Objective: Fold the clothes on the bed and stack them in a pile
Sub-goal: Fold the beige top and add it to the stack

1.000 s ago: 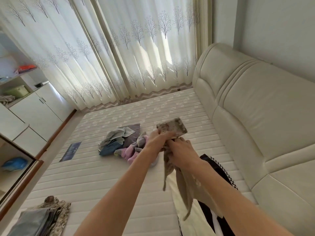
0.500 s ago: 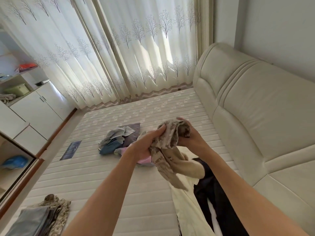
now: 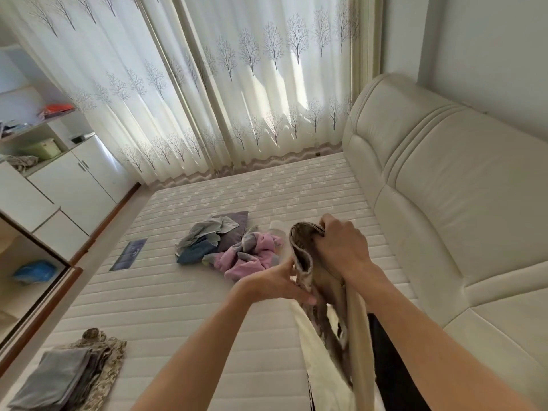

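Note:
I hold a beige camouflage-patterned garment up in the air over the bed. My right hand grips its upper folded edge from above. My left hand pinches the cloth lower down on its left side, and the rest hangs down between my forearms. A heap of unfolded clothes, pink, grey and blue, lies in the middle of the mattress beyond my hands. A stack of folded clothes, grey on top of camouflage, sits at the near left corner of the bed.
A padded cream headboard runs along the bed's right side. Cream and black fabric lies under my arms at the near edge. White cabinets and shelves stand to the left, curtains behind. A small dark label marks the mattress.
My right hand has moved over the top of the camouflage garment and my left hand has dropped lower along it. The bunched cloth now hangs longer and narrower.

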